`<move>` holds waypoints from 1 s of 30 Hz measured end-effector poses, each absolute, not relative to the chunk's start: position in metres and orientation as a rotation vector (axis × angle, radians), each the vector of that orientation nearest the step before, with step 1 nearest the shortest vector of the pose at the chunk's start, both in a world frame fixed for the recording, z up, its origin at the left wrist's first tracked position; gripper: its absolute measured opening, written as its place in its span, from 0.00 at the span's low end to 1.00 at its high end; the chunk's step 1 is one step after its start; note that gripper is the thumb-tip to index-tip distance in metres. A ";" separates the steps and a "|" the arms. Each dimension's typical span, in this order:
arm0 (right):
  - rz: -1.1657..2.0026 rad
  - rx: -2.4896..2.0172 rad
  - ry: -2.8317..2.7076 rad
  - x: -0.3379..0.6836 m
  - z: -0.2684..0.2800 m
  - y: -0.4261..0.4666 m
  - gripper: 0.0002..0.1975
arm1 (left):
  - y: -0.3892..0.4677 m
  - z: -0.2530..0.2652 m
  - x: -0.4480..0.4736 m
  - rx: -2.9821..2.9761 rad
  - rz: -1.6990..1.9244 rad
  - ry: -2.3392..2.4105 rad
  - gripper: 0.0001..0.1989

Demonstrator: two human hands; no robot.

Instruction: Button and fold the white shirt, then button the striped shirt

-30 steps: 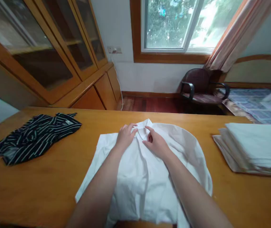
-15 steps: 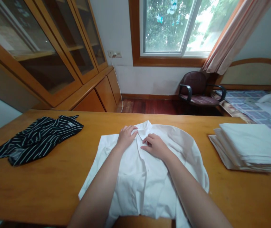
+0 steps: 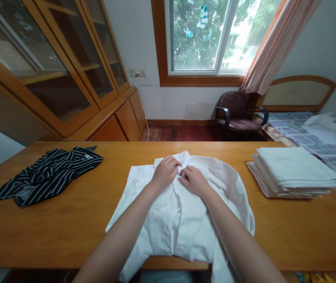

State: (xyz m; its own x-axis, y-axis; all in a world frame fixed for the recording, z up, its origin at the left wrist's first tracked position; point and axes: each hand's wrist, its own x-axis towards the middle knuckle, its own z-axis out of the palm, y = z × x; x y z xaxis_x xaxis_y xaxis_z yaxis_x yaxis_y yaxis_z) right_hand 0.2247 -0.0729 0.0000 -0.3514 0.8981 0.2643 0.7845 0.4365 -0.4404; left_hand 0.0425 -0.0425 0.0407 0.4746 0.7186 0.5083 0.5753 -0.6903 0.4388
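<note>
A white button-up shirt [image 3: 168, 220] lies front up on the wooden table, its collar at the far end and its lower part hanging over the near edge. Just below the collar, my left hand [image 3: 167, 169] is closed with fingertips pinched at the front opening. Close beside it on the right, my right hand [image 3: 194, 180] has curled fingers at the same front edge. Both hands seem to grip the cloth near the top of the button placket. The exact spot between the fingertips is too small to make out.
A black striped garment [image 3: 50, 173] lies crumpled on the table [image 3: 76, 232] at the left. To the right sits a stack of folded white cloth [image 3: 294, 171]. Beyond the table are a glass-door cabinet [image 3: 97, 104], an armchair [image 3: 238, 112] and a bed [image 3: 312, 122].
My left hand has moved right, closer to my right hand, uncovering the left side of the collar. Its fingers have drawn together. The camera view has shifted slightly.
</note>
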 end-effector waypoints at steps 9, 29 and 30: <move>0.269 -1.497 -2.214 0.236 0.003 -0.064 0.05 | -0.080 0.011 0.005 2.699 0.788 1.018 0.12; 0.254 -1.569 -2.157 0.230 0.004 -0.035 0.07 | -0.008 0.029 0.014 2.716 0.547 1.198 0.11; 0.258 -1.570 -2.152 0.230 0.004 -0.035 0.07 | -0.008 0.028 0.018 2.694 0.568 1.261 0.11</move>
